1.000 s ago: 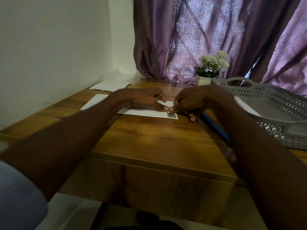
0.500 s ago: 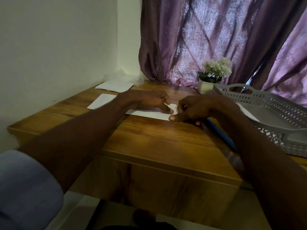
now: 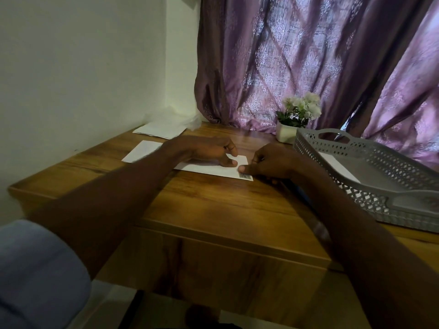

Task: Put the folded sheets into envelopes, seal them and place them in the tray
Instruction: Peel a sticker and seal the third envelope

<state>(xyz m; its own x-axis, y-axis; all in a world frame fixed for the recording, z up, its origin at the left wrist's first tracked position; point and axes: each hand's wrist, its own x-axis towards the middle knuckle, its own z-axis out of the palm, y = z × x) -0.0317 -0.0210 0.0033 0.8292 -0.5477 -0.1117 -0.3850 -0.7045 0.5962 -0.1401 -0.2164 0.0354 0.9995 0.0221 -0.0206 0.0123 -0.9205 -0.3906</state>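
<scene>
A purple curtain (image 3: 308, 58) with a woven damask pattern hangs in heavy folds across the far right; a plain pale wall (image 3: 71, 67) fills the far left; between them and the viewer runs a wooden desk (image 3: 213, 205), glossy, with streaked brown grain and a square front edge. On its right side sits a grey plastic tray (image 3: 370, 167), rectangular, its walls pierced in a diamond lattice and its near and far ends cut into handle slots; a white sheet (image 3: 337, 166) lies flat inside. A long white envelope (image 3: 209, 168) lies flat on the desk at centre, a small dark printed patch at its near right corner; another flat white paper (image 3: 142, 154) shows at its left, partly under the forearm; more paper (image 3: 159, 129) lies at the far left corner. A small white pot of pale flowers (image 3: 298, 115) stands by the curtain. The left hand (image 3: 211, 150) rests on the envelope, fingers loosely bent, thumb pressing flat on the paper; the right hand (image 3: 268, 163) has its fingers curled, thumb tip pressing the envelope's near right corner; whether it pinches anything, I cannot tell. A blue sleeve (image 3: 35, 276) shows near left.
</scene>
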